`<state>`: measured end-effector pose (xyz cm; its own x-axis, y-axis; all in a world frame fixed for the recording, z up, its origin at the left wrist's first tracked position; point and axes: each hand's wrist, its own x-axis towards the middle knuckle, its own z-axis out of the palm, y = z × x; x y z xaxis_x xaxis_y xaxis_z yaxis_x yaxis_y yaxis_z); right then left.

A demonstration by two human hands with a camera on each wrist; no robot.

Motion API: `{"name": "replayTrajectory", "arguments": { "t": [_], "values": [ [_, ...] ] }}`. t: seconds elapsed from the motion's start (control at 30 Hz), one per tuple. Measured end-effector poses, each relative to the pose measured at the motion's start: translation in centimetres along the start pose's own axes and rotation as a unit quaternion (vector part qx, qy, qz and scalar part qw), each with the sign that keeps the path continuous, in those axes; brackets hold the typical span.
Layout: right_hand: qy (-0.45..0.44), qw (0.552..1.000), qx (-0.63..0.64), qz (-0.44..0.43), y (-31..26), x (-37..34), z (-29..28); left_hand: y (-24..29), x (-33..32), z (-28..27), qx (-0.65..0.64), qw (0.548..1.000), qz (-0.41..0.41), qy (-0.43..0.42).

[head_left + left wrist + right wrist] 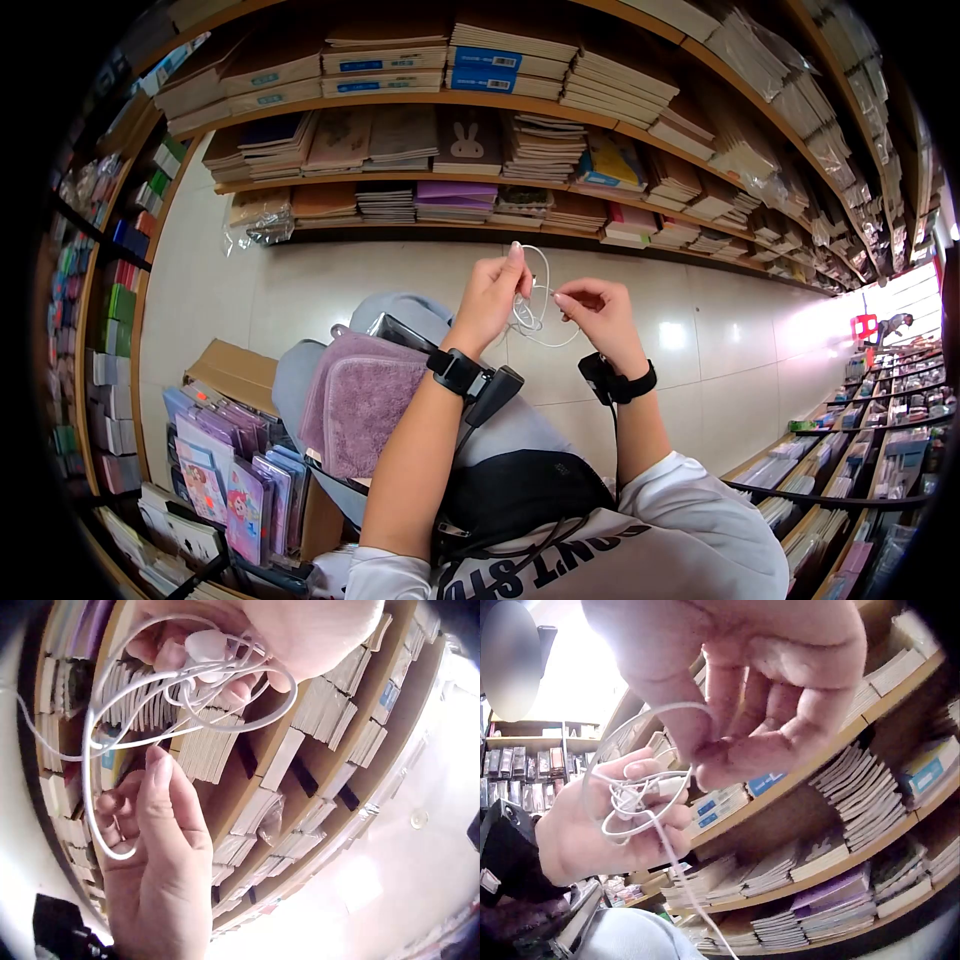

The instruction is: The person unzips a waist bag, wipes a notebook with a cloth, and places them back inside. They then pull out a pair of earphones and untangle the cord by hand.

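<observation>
Thin white wired earphones (206,646) hang in loose, tangled loops between the hands, in front of the body. My left hand (490,300) holds the bundle, its fingers curled around the gathered coils and a rounded white earpiece. Facing it at the right, my right hand (603,312) pinches a part of the cord between thumb and index finger. In the right wrist view, the loops of white cord (667,851) lie across the left palm, and one strand trails down below. The tips of the pinching fingers hide the bit of cord between them.
Shelves stacked with notebooks (468,140) rise in front. On the lap lie a folded purple towel (365,410) and a dark, shiny item (398,330). A cardboard box (235,370) of packaged goods stands at the left. More shelving (880,450) runs along the right.
</observation>
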<state>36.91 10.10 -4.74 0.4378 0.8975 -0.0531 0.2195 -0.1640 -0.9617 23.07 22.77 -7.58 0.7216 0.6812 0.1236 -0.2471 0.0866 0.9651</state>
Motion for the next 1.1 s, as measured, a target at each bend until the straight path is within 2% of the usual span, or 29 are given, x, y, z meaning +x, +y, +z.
{"name": "replayTrajectory", "arguments": {
  "t": [0.1, 0.2, 0.3, 0.4, 0.43, 0.5, 0.53, 0.6, 0.63, 0.7, 0.8, 0.83, 0.9, 0.93, 1.03, 1.07, 1.1],
  "values": [
    [-0.073, 0.987, -0.139, -0.029, -1.1, -0.3, -0.3, 0.2, 0.0, -0.2, -0.04, 0.999, -0.008, -0.003],
    [-0.116, 0.969, -0.198, -0.091, -1.5, -0.7, 0.2, 0.4, -0.1, -0.1, -0.091, 0.996, -0.015, 0.003],
    [-0.132, 0.968, -0.187, -0.104, -1.1, -1.0, 1.0, 0.6, -0.1, -0.3, -0.122, 0.992, -0.019, 0.005],
    [-0.103, 0.968, -0.205, -0.104, -0.2, -0.8, 1.3, 0.4, 0.0, -0.3, -0.097, 0.995, -0.028, 0.022],
    [-0.059, 0.96, -0.229, -0.15, -0.3, -0.8, 1.3, 0.2, 0.0, -0.4, -0.081, 0.996, -0.031, 0.031],
    [0.03, 0.931, -0.274, -0.24, -1.0, -0.9, 0.9, -0.1, -0.1, -0.4, 0.132, 0.988, -0.043, 0.073],
    [0.019, 0.94, -0.242, -0.241, -1.6, -0.9, 0.5, -0.3, -0.2, -0.4, 0.236, 0.966, -0.048, 0.094],
    [-0.002, 0.954, -0.176, -0.241, -3.1, -1.0, -0.1, -0.6, -0.5, 0.4, 0.384, 0.917, -0.001, 0.111],
    [-0.029, 0.981, -0.082, -0.171, -3.7, -1.3, -0.1, -0.6, -0.6, 0.9, 0.454, 0.883, 0.023, 0.118],
    [-0.08, 0.99, 0.11, -0.025, -4.5, -1.7, -0.1, -0.5, -0.8, 1.5, 0.472, 0.875, 0.038, 0.101],
    [0.001, 0.98, 0.153, -0.125, -2.8, -0.7, -0.6, -0.9, -0.7, 1.5, 0.499, 0.858, 0.068, 0.1],
    [-0.048, 0.954, 0.273, -0.116, -2.9, -0.6, -1.1, -1.1, -0.7, 1.4, 0.508, 0.851, 0.079, 0.105],
    [-0.144, 0.852, 0.496, -0.089, -4.0, -0.9, -2.7, -1.1, -0.8, 1.3, 0.52, 0.847, 0.045, 0.098],
    [-0.154, 0.853, 0.492, -0.079, -4.7, -1.4, -3.1, -0.9, -0.8, 1.3, 0.527, 0.844, 0.03, 0.093],
    [-0.19, 0.86, 0.461, -0.112, -6.3, -1.6, -4.1, -0.3, -0.6, 1.1, 0.466, 0.876, -0.025, 0.117],
    [-0.162, 0.851, 0.48, -0.136, -6.7, -2.1, -4.2, -0.5, -0.6, 1.0, 0.453, 0.883, -0.034, 0.118],
    [-0.18, 0.848, 0.474, -0.157, -6.0, -2.0, -5.4, -0.8, -0.5, 0.8, 0.44, 0.889, -0.044, 0.12]
  ]
}}
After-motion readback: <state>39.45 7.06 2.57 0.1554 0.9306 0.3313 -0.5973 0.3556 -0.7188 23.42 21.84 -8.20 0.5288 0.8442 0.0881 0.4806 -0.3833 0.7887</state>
